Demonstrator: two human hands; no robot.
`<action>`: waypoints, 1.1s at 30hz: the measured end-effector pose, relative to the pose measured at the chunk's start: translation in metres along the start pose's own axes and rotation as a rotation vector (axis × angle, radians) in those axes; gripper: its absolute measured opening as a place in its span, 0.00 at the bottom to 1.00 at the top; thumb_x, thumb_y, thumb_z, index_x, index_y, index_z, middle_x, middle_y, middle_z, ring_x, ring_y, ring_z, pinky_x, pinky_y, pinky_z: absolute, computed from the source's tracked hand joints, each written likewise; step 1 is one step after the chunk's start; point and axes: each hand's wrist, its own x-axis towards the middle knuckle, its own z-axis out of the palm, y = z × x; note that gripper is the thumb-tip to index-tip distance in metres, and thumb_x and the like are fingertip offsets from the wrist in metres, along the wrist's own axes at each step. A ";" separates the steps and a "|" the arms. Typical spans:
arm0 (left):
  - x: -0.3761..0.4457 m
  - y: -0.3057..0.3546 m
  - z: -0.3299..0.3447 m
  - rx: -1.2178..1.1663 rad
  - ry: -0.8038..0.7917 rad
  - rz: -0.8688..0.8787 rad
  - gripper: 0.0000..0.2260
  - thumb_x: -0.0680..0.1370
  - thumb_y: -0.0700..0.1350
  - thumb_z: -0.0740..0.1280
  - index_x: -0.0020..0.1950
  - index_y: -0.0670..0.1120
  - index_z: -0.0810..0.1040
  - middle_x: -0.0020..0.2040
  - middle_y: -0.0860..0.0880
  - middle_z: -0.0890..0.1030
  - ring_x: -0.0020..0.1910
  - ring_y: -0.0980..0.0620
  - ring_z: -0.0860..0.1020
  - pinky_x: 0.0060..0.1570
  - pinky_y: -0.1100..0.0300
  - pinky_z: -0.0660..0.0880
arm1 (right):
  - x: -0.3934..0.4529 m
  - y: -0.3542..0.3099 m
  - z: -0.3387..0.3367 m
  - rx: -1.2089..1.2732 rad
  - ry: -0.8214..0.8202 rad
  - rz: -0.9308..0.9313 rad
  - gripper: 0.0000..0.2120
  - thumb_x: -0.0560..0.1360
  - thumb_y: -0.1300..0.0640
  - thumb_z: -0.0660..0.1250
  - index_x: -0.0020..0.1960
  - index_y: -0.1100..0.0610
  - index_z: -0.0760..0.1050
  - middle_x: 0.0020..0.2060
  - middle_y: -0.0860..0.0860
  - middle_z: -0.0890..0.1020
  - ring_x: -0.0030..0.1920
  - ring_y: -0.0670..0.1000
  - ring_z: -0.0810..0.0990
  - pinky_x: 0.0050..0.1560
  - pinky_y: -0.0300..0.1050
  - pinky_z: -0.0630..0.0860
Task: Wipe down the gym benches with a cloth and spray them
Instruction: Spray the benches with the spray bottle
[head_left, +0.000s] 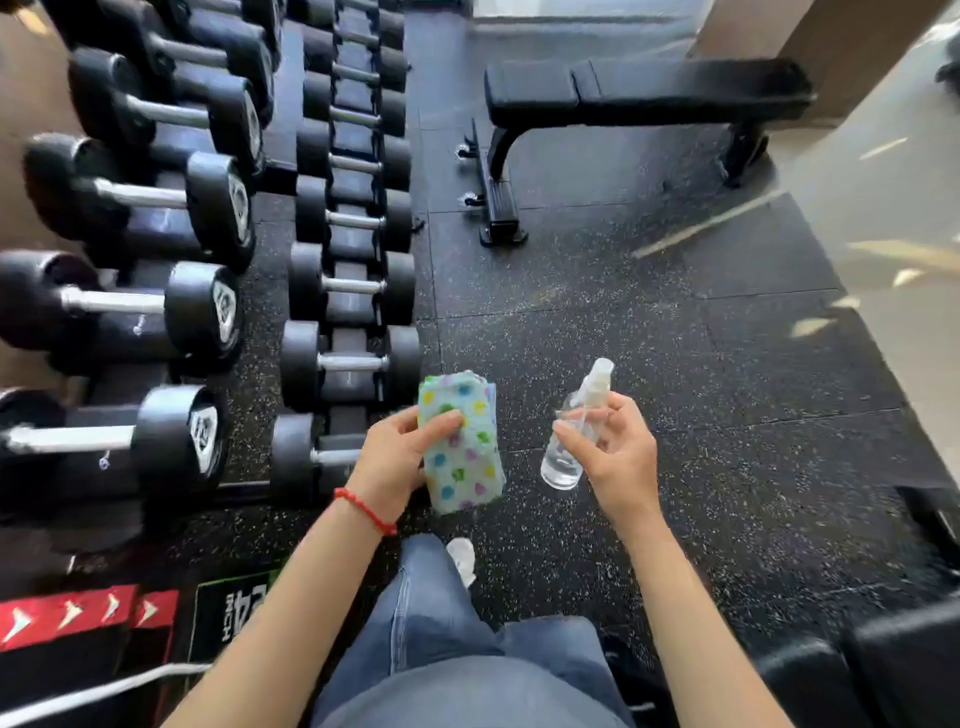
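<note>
Speckled rubber gym floor (623, 338), flat black bench (644, 91) well ahead of the dumbbell rack (218, 234), not yet sprayed or wiped. Risks, as a judgement: clear spray bottle (569, 441) pinched only at its upper half, likely to slip or mist the floor short of the bench; folded cloth (462, 441) could unfold or drop beside the rack. Left hand (395, 462) curled round the dotted cloth, thumb across its face; right hand (618, 452) half-closed, fingertips and thumb gripping the bottle right of the rack.

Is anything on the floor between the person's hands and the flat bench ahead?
Nothing visible. The left hand holds the cloth, the right hand the spray bottle; only bare rubber floor lies before the bench.
</note>
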 end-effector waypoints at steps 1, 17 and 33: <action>0.011 0.008 0.005 0.015 -0.015 0.003 0.08 0.67 0.41 0.71 0.45 0.42 0.81 0.39 0.46 0.85 0.35 0.49 0.83 0.31 0.56 0.78 | 0.010 -0.003 -0.002 0.014 0.004 0.012 0.16 0.68 0.68 0.72 0.50 0.54 0.71 0.43 0.55 0.79 0.41 0.45 0.82 0.42 0.37 0.78; 0.140 0.046 0.128 0.148 -0.097 -0.060 0.17 0.60 0.47 0.74 0.46 0.42 0.81 0.42 0.44 0.85 0.38 0.47 0.83 0.35 0.56 0.79 | 0.147 -0.018 -0.083 0.120 0.027 0.056 0.17 0.66 0.64 0.66 0.54 0.55 0.71 0.37 0.53 0.79 0.40 0.48 0.77 0.44 0.39 0.75; 0.213 0.046 0.322 0.515 -0.471 -0.200 0.04 0.72 0.41 0.70 0.45 0.42 0.79 0.35 0.47 0.85 0.33 0.51 0.83 0.27 0.62 0.76 | 0.155 -0.017 -0.215 0.194 0.563 0.081 0.15 0.64 0.64 0.65 0.50 0.57 0.71 0.34 0.57 0.74 0.36 0.53 0.75 0.42 0.46 0.76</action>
